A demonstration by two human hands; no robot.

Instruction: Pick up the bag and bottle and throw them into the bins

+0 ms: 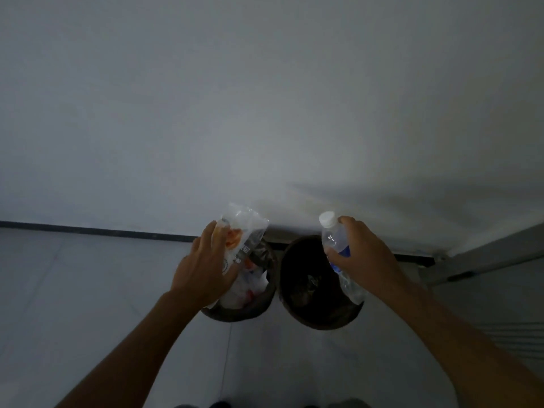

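Left hand (203, 269): clasps snack bag (243, 231) above left bin (235, 312). Right hand (365, 254): wraps water bottle (337, 245) over right bin (321, 319). Advice: centre each, then let go.

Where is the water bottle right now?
In the head view, the plastic water bottle is held in the right hand, tilted over the right bin, beside the left bin by the wall.
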